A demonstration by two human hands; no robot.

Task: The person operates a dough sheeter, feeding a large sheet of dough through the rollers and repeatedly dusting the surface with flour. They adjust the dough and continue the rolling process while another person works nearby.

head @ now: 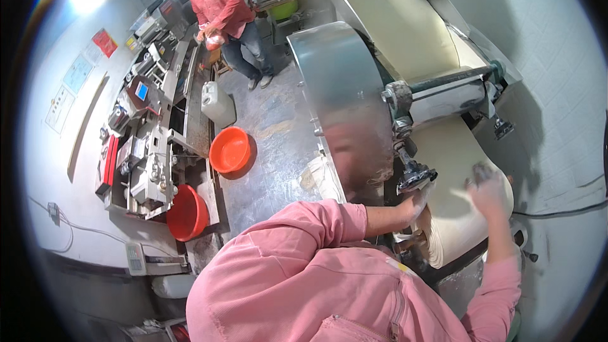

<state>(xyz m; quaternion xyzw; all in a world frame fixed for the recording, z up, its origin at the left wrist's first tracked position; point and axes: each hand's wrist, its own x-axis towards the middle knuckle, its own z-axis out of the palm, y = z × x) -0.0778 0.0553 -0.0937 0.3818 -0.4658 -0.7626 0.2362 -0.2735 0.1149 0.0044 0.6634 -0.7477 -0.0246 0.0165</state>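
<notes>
A wide roll of cream dough sheet [458, 228] lies below the metal roller [446, 102] of a sheeting machine. From the roller the sheet runs down onto the roll. My left hand [418, 202] is by the roll's left end, just under a dark adjusting knob [415, 178]; the knob and the angle hide its fingers in part. Over the upper right part of the roll is my right hand [484, 180], dusty with flour and blurred. Whether it touches the sheet cannot be told. Above the roller, more cream sheet [403, 23] lies in the machine's metal trough.
The machine's rounded green-grey cover [342, 85] stands left of the roller. On the floor are orange-red basins [230, 150] and a white jerrycan [218, 104]. Another person [228, 14] stands at the back holding a bag. Smaller machines line the left wall; a black cable [560, 213] runs at right.
</notes>
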